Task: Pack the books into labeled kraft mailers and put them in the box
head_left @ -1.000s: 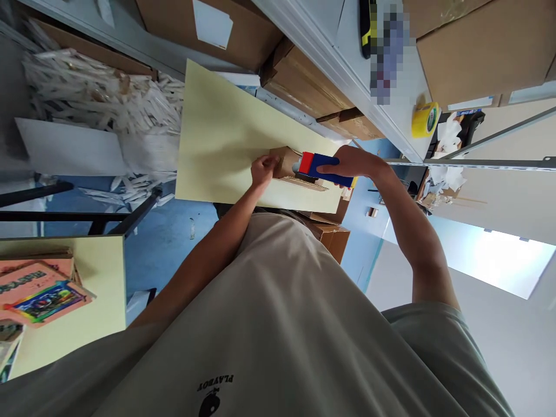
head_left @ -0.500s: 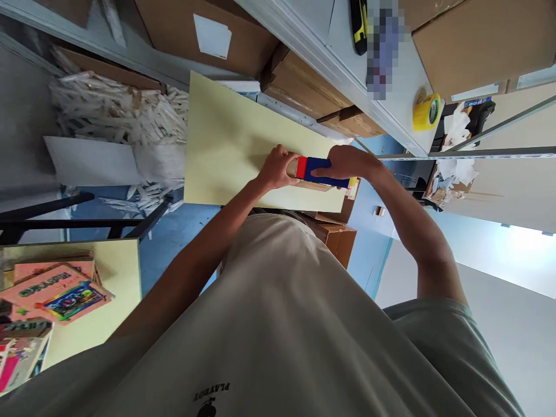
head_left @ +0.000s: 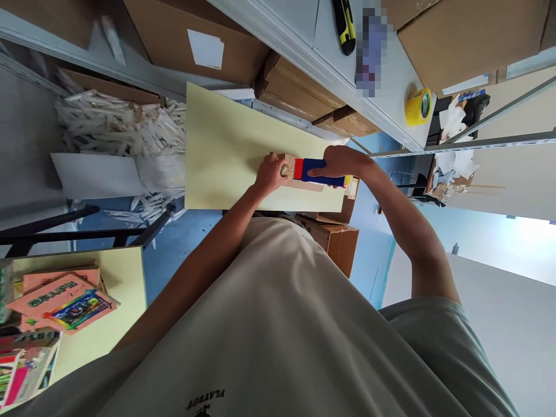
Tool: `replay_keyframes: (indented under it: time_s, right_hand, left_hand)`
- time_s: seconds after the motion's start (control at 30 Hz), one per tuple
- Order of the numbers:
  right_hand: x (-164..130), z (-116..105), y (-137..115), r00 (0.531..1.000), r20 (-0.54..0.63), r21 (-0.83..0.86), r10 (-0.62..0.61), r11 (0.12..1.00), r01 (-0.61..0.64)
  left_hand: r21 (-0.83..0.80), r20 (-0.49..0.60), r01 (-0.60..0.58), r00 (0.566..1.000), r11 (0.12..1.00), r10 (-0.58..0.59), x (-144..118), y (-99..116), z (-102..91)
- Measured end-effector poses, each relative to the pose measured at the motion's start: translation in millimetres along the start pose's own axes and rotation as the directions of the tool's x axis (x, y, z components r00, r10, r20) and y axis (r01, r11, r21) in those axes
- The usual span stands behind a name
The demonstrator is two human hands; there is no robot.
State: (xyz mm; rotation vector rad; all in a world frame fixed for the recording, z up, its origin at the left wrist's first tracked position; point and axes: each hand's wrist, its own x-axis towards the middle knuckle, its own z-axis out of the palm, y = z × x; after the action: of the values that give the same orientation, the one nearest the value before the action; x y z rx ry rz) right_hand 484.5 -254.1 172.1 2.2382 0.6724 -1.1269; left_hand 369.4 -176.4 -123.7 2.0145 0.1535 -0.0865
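Note:
On the pale yellow table [head_left: 221, 145] lies a small brown cardboard box [head_left: 309, 185]. My left hand [head_left: 269, 174] grips the box's left end, fingers curled around it. My right hand [head_left: 343, 164] holds a blue tool with a red head [head_left: 309, 168] flat along the top of the box. The red head points at my left hand and almost touches it. Most of the box is hidden under the tool and both hands.
Grey shelves behind the table hold big cardboard boxes [head_left: 304, 87], a yellow tape roll [head_left: 417, 106] and a yellow-black knife [head_left: 344, 26]. White packing strips [head_left: 117, 124] pile up at the left. A second yellow table [head_left: 115, 289] carries colourful game boxes [head_left: 65, 301].
My left hand has closed around the box's left end, and the tool's red head has moved left to meet it. The view has shifted slightly.

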Motion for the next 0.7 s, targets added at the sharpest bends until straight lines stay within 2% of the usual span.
replay_keyframes:
  time_s: [0.27,0.4,0.5,0.6,0.7]
  right_hand:
    - [17.2,39.6,54.5,0.992,0.115,0.177,0.052,0.982,-0.072]
    - [39.4,60.7,66.9,0.987,0.145,0.224,0.064,0.97,-0.095]
    - [58.0,73.5,71.3,0.993,0.109,0.216,0.055,0.973,-0.077]
    - [75.8,84.4,75.6,0.998,0.05,0.15,0.023,0.988,-0.031]
    - [91.0,94.4,83.8,0.998,0.05,0.156,-0.046,0.987,0.038]
  left_hand:
    - [-0.016,0.048,0.014,0.999,1.0,-0.013,0.4,-5.6,-11.7]
    - [0.021,0.053,-0.008,0.999,1.0,0.007,-0.4,-13.2,-19.7]
    - [0.076,0.034,0.003,0.999,0.997,-0.006,-2.9,-13.8,-24.1]
    - [0.187,0.013,0.055,0.998,0.981,-0.059,-8.8,0.1,-24.5]
    - [0.313,-0.008,0.074,0.997,0.947,-0.075,-16.3,28.4,-14.1]
